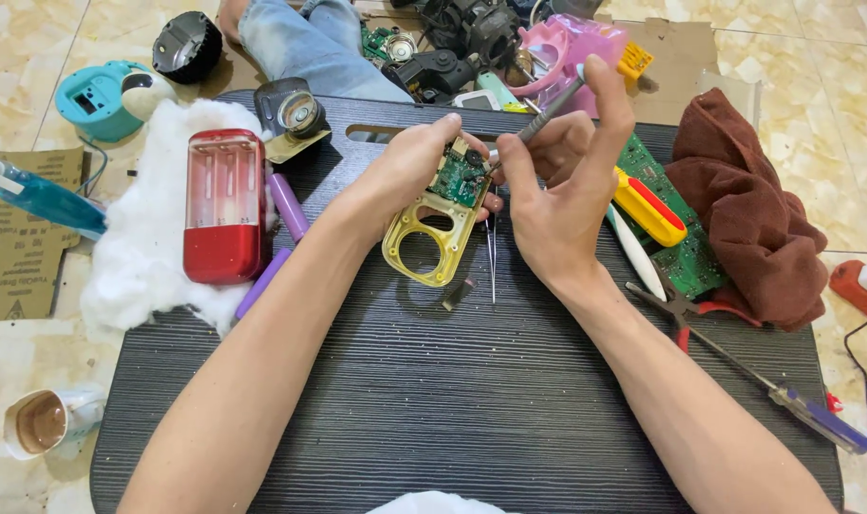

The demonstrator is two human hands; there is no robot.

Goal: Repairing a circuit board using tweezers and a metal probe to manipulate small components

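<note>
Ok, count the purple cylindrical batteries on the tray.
2. One purple battery lies beside the red case, at its right edge; the other battery lies below it, partly on the white wadding. More may be hidden.

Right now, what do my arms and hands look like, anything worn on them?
Both forearms are bare up to the frame's lower edge, no sleeves showing. The left hand and right hand wear no gloves, and no rings, watch or bracelet can be seen. Fingernails look short and unpainted.

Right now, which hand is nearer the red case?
Left. The left hand holds the yellow frame just right of the red case; the right hand is farther right.
</note>
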